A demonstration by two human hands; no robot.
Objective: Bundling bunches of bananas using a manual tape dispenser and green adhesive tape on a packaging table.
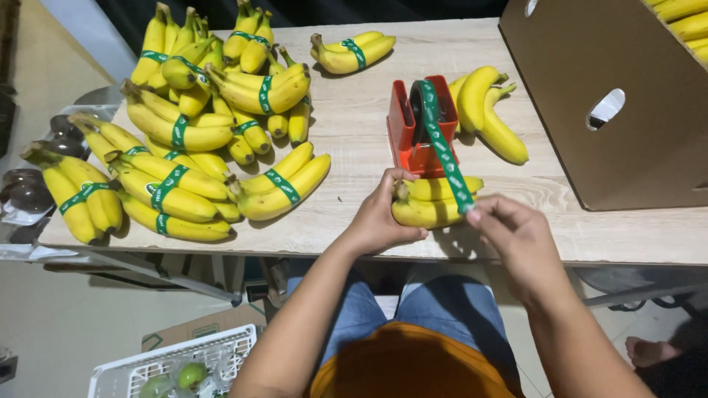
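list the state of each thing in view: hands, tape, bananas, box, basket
left hand: gripping the small banana bunch at its stem end
right hand: pinching the green tape, pulled taut over the bunch
red tape dispenser: upright, loaded
banana pile: banded
loose bananas: unbanded
cardboard box: open
white basket: holds green fruit

Glossy green tape (445, 151), shiny red plastic dispenser (404, 133), matt pale wood-grain table (354, 125), dull brown cardboard box (582, 74).
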